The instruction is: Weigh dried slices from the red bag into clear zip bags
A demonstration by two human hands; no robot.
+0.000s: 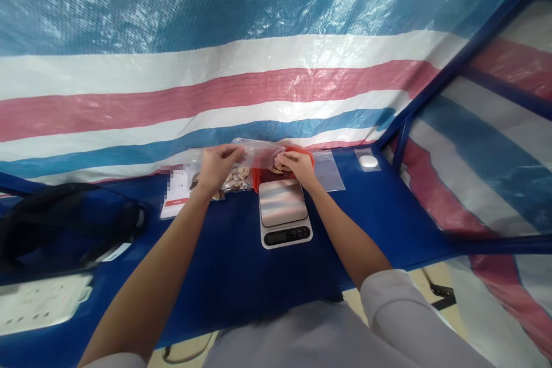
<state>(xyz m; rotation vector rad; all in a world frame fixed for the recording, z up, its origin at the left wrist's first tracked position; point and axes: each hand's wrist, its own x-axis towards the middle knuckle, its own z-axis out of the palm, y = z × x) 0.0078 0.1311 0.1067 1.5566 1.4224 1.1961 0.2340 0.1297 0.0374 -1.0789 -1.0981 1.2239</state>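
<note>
A clear plastic bag (260,154) stretches between my two hands. My left hand (214,168) pinches its left side, and the fingers of my right hand (299,164) are closed on its right side. Below the bag is an orange-red container (256,180) with brownish pieces (278,170) in it, partly covered by the bag and my right hand. Another clear bag (238,179), filled with beige chunks, lies under and beside my left hand. Nearer to me sits a kitchen scale (284,207) with a shiny plate; its display shows no legible reading.
Flat clear bags (331,171) lie right of the container, and a small bag with a white oval item (368,162) is farther right. On the left are a card (175,195), a black strapped item (64,224) and a power strip (43,303). Striped sheeting (215,86) rises behind the blue table (233,259).
</note>
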